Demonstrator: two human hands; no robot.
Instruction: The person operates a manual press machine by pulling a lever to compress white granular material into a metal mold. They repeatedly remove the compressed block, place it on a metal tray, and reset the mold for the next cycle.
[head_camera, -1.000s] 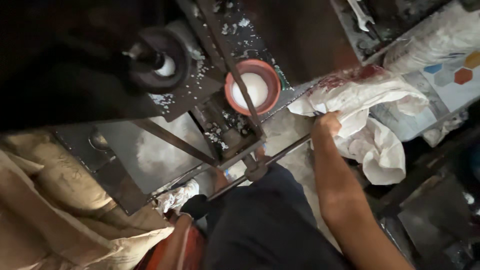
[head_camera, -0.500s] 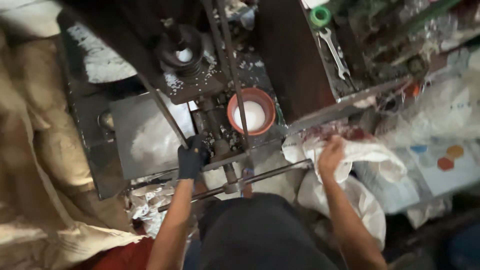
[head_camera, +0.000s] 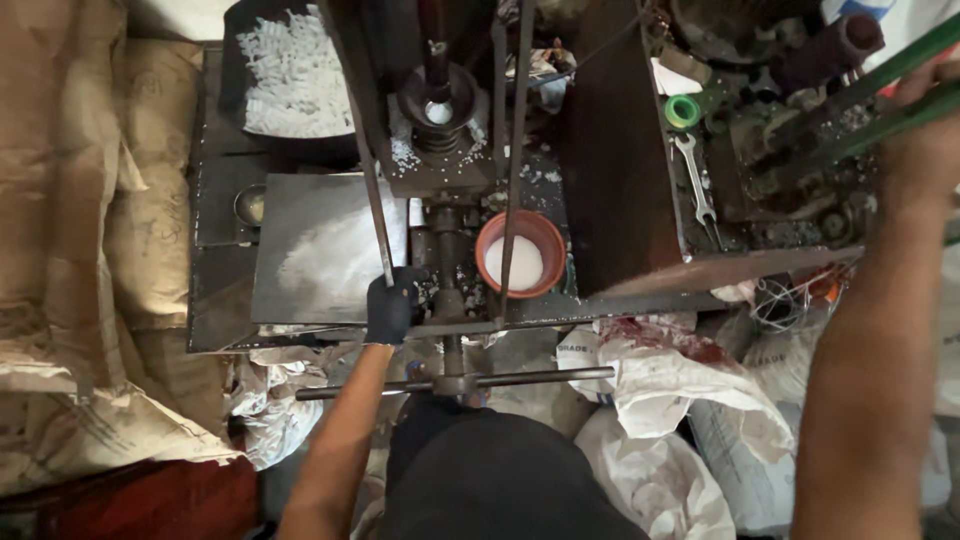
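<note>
1. Your hands work far apart: your left hand (head_camera: 391, 307), in a dark glove, is clamped on a thin slanted metal rod (head_camera: 375, 215) at the front edge of the worktop (head_camera: 225, 300); your right hand (head_camera: 925, 120) is raised high to the right, against a green lever (head_camera: 885, 95), though the frame edge hides whether it grips it.
2. Between your hands stands the dark press machine (head_camera: 440, 110), placed centrally, probably so rod and lever both stay within reach.
3. Just right of your left hand sits an orange cup (head_camera: 520, 255) of white powder, round and nearly full.
4. Beyond it, a wrench (head_camera: 697, 180) lies flat near a green tape roll (head_camera: 683, 111).
</note>
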